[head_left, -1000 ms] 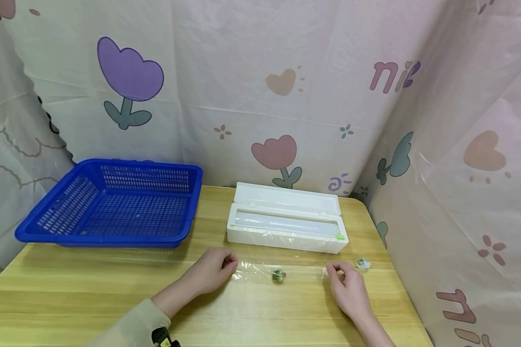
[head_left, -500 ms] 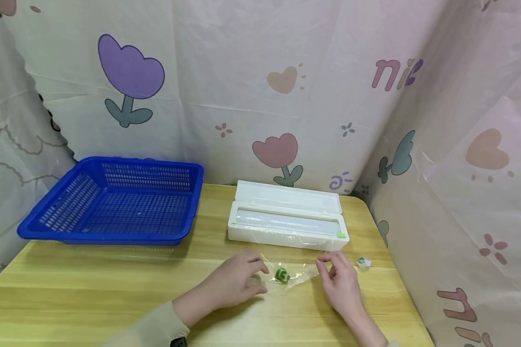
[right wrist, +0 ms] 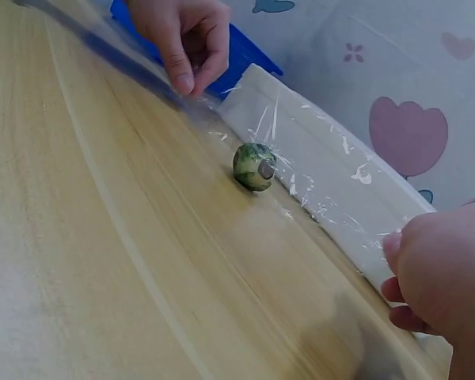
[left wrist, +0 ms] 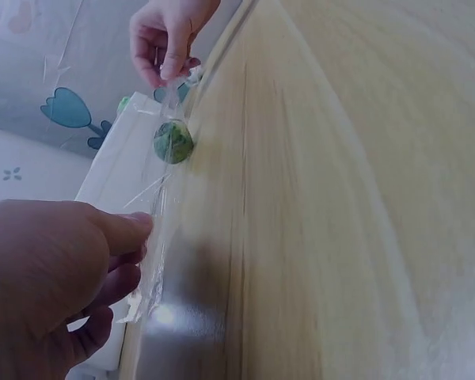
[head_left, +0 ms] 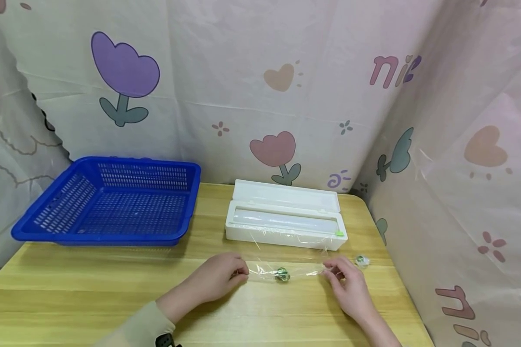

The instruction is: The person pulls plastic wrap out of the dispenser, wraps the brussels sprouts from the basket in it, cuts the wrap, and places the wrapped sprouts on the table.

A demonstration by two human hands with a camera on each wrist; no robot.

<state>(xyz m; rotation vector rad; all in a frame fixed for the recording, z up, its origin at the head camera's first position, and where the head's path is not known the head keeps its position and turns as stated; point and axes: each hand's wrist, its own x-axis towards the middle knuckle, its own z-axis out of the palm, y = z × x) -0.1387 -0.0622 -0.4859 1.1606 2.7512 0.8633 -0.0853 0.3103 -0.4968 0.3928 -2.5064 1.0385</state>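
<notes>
A green Brussels sprout (head_left: 282, 274) lies on the table with clear cling film (head_left: 262, 271) about it, its cut stem end showing in the right wrist view. To its left, my left hand (head_left: 220, 275) pinches one side of the film between thumb and fingertips. My right hand (head_left: 348, 288) pinches the film on the other side. Between the hands the film is stretched, with glossy creases. Behind the sprout stands a white cling film box (head_left: 286, 236) with its lid up and a film roll inside.
Right of the right hand sits a small film-wrapped green and white piece (head_left: 362, 261). A blue plastic basket (head_left: 108, 238) stands at the back left of the wooden table (head_left: 91, 294). A patterned curtain (head_left: 208, 62) hangs behind and at the right.
My left hand came in toward the sprout with its fingers spread, then drew back left and pinches the film again. The right hand moved slightly left, then back right, still pinching film.
</notes>
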